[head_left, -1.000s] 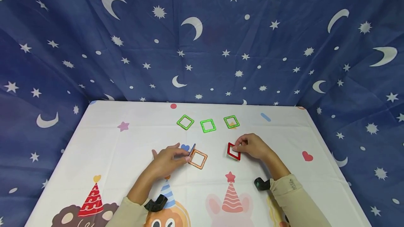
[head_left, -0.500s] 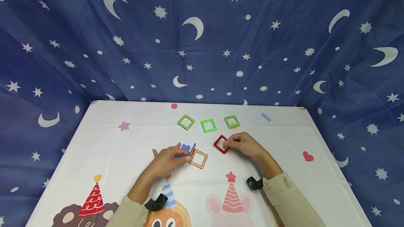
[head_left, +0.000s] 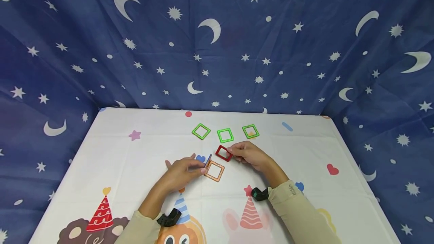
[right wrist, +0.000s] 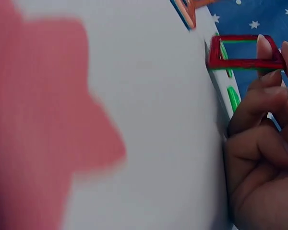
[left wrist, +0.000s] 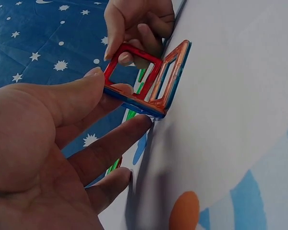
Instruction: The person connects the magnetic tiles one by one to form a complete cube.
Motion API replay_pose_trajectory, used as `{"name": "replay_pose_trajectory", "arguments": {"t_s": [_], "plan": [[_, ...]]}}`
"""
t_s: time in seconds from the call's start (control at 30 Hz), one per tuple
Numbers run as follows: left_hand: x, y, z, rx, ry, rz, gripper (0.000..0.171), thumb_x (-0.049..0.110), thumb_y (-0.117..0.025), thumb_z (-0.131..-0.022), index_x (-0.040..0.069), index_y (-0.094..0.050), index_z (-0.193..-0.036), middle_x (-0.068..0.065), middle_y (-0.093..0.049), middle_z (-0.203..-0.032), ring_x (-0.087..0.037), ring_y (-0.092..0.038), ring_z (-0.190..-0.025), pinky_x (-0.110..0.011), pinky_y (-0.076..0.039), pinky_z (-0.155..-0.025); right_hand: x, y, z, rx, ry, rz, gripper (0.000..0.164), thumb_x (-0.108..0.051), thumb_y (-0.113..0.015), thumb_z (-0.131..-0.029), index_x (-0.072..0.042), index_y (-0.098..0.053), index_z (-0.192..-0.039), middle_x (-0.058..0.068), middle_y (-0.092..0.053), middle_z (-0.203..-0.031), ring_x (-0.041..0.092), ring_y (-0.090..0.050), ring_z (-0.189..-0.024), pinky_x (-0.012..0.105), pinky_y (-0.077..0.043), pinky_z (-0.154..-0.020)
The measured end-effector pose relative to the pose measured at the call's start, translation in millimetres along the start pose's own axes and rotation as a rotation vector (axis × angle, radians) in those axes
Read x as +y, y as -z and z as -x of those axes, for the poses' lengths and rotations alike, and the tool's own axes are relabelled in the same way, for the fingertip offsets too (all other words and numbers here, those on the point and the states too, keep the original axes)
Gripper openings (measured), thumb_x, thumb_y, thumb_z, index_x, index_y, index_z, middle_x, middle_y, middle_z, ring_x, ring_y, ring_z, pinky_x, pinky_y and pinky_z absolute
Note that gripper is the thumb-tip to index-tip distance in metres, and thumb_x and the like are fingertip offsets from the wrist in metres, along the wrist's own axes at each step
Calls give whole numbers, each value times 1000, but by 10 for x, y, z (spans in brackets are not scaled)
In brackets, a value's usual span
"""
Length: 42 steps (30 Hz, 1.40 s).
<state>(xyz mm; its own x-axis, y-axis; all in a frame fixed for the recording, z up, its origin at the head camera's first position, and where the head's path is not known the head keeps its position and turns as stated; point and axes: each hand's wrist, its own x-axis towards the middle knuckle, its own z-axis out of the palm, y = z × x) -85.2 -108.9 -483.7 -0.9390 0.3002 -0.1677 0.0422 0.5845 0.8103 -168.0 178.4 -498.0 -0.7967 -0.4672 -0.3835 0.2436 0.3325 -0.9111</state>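
I have the red frame (right wrist: 245,63) raised off the worktop (head_left: 298,153), pinched at one corner between thumb and fingers of the right hand (head_left: 249,154). It sits near the blue frame (head_left: 208,160) but, from the head and right wrist views, I read the two as apart; the left wrist view only overlaps them.

On my left hand (head_left: 183,174), thumb and forefinger pinch the blue frame, the other fingers spread. The blue frame is up on edge, meeting one side of the orange frame (head_left: 221,174).

By my reckoning one join is made, blue to orange, and red looks like the next piece to be added, its join not yet made. Farther back, the left green frame (head_left: 197,136), middle green frame (head_left: 227,141) and right green frame (head_left: 253,136) lie flat and separate, so I count them as unused, short of the starry backdrop (head_left: 152,29).
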Motion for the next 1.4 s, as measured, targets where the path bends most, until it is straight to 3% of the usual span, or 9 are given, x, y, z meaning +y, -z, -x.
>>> {"name": "replay_pose_trajectory", "arguments": {"t_s": [0.17,0.4,0.6,0.93,1.13,1.4], "plan": [[7,-3,3,0,-1,-10,14,35,-73,-95,28,-79,-105,-15,-56,-149,-35,-41,-148,-83,20,-105,12,-78,-27,20,5,11,28,-27,-65,-100,-1,-73,-93,-2,-46,-64,12,-39,-59,23,-27,-51],[18,5,17,-4,0,-20,16,34,-72,-95,26,-79,-107,-14,-56,-149,-35,-41,-148,-82,20,-105,33,-106,-29,26,23,19,39,-34,-65,-100,2,-68,-86,-2,-48,-64,13,-39,-59,23,-29,-53],[7,2,13,-6,-3,-9,16,34,-72,-96,25,-79,-106,-14,-56,-149,-34,-40,-149,-81,21,-105,51,-119,-23,42,39,57,34,-32,-68,-99,0,-73,-89,-3,-49,-64,13,-42,-62,23,-34,-56],[8,0,10,2,-10,-10,14,34,-73,-95,27,-79,-104,-14,-60,-144,-35,-41,-148,-83,20,-104,37,-147,-28,29,60,83,30,-24,-71,-97,5,-77,-98,-4,-52,-65,12,-40,-59,23,-31,-53],[12,8,9,0,-8,-12,12,33,-72,-95,28,-79,-104,-13,-60,-145,-33,-40,-149,-82,20,-105,34,-154,-39,19,86,100,28,-25,-71,-97,1,-79,-101,-3,-65,-74,11,-43,-60,22,-34,-53],[17,12,-2,-10,0,-5,12,33,-72,-96,28,-79,-104,-13,-60,-145,-33,-40,-149,-82,20,-106,7,-184,-34,18,67,149,28,-32,-73,-96,-5,-81,-96,-2,-57,-67,11,-37,-55,23,-30,-51]]}}
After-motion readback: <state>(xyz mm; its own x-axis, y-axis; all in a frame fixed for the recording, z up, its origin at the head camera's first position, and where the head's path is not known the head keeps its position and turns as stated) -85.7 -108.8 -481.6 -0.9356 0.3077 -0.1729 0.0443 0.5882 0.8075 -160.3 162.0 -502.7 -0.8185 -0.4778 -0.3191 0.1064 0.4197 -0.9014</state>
